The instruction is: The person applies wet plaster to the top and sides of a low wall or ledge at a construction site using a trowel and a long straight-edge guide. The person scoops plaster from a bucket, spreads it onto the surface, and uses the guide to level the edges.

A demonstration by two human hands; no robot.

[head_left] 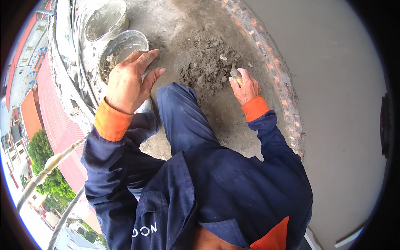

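Observation:
A heap of wet grey mortar (206,60) lies on the rough floor in front of my knee. My right hand (248,88) is closed round the yellowish handle of a trowel (236,77) at the heap's right edge. Its blade is mostly hidden by the mortar. On the left, my left hand (133,79) is raised with thumb and fingers apart and nothing in it. Behind and partly covered by that hand stands a mortar-stained bucket (141,38); whether the fingers touch its rim, I cannot tell.
A second bucket (121,25) stands just beyond the first. Along the right runs a low curved course of bricks (275,62) against a smooth grey wall (333,91). Past the ledge on the left are twisted ropes (52,164), and rooftops (58,112) far below.

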